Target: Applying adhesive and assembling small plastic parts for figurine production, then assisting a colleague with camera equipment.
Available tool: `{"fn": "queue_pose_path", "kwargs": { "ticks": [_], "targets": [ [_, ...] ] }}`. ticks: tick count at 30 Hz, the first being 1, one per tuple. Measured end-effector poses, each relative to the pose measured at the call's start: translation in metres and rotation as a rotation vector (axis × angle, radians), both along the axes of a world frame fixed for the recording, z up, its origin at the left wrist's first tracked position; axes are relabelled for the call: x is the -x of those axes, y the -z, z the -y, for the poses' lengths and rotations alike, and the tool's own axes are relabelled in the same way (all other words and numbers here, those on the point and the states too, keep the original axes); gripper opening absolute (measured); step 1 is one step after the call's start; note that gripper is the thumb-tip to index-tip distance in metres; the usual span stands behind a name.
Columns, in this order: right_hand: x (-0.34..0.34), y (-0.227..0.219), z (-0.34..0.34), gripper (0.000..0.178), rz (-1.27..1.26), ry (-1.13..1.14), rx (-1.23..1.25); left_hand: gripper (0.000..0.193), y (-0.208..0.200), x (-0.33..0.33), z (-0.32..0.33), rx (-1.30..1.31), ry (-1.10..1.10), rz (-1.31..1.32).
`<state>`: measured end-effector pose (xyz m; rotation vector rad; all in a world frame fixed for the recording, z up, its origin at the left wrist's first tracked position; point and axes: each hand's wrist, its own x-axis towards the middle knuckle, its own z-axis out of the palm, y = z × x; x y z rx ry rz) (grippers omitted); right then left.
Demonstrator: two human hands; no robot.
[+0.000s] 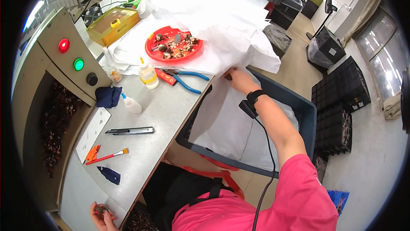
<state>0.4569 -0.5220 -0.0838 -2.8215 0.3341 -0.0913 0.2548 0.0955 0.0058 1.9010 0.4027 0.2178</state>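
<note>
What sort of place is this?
Likely a workshop or factory floor: there is a machine with a red light and a green light, blue-handled pliers on a worktop, and stacked black crates.

Left hand (102,217) pinches brown lump (101,209); right hand (239,79) at white sheet (222,122) in grey tub (309,122).

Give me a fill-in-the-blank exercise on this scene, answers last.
The left grip holds a small brown lump; the arm with the black wristband is the ____ one.
The right grip is at the far end of a dark bin whose lining is coloured ____.
On the machine, the lamp below the red lamp is coloured ____.
Of the utility knife and the brush, the one nearer the left grip is the ____.
Missing words: right; white; green; brush.
</note>
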Motion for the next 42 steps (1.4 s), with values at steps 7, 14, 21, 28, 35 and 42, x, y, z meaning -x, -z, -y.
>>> {"fn": "queue_pose_path", "kwargs": {
  "ticks": [7,14,21,28,35,42],
  "targets": [
    [0.013,0.028,-0.004,0.045,-0.072,-0.221,-0.260,0.032,-0.020,0.004,0.021,0.054,0.042,0.059],
    [0.021,0.086,-0.041,0.036,0.265,-0.406,-0.024,0.035,-0.022,0.000,0.025,0.068,0.057,0.058],
    [0.051,0.059,-0.053,0.035,0.115,-0.128,-0.281,0.035,-0.020,0.003,0.024,0.066,0.034,0.056],
    [0.090,0.081,0.041,0.025,0.345,0.129,0.020,0.035,-0.022,0.002,0.026,0.018,0.016,0.043],
    [0.073,0.109,0.047,0.034,0.396,0.372,-0.028,0.035,-0.020,0.001,0.028,0.026,0.005,0.047],
    [0.045,0.126,0.016,0.042,0.342,0.325,-0.177,0.033,-0.016,0.000,0.023,0.007,0.009,0.051]
  ]
}}
